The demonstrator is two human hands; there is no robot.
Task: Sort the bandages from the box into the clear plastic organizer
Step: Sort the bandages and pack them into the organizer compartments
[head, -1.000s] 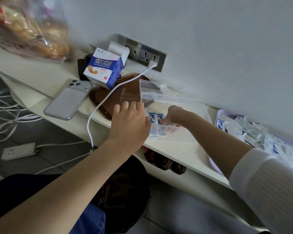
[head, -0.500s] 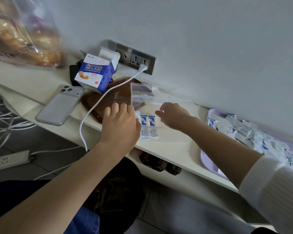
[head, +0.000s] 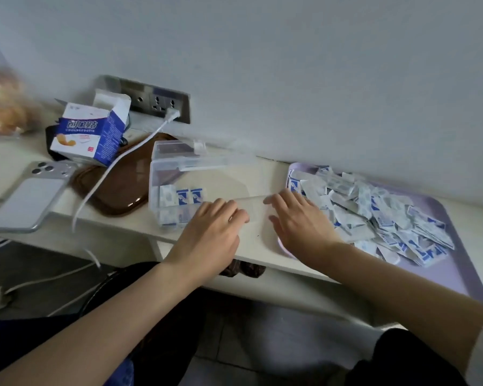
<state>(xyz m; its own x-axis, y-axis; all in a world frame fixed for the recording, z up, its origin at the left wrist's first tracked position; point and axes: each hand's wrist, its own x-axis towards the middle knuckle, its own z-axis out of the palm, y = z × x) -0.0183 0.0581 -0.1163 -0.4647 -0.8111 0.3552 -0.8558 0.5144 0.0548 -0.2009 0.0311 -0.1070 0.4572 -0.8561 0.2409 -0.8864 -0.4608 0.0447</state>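
The clear plastic organizer (head: pixel 207 174) lies on the white shelf with its lid up at the back. A few blue-and-white bandages (head: pixel 184 196) stand in its left end. My left hand (head: pixel 211 232) rests at the organizer's front edge with relaxed fingers and holds nothing. My right hand (head: pixel 299 222) is spread flat over the left edge of the lilac tray (head: pixel 457 271), touching the near side of a heap of loose bandages (head: pixel 374 215). The open blue-and-white bandage box (head: pixel 91 132) stands at the back left.
A brown tray (head: pixel 115 188) lies left of the organizer, crossed by a white charging cable (head: pixel 109 168) from the wall socket (head: pixel 156 103). A phone (head: pixel 30 196) lies face down at the far left. A bag of bread (head: pixel 3 104) is behind it.
My right hand left the organizer and moved right to the bandage heap on the lilac tray. My left hand shifted right along the organizer's front. The view swung right.
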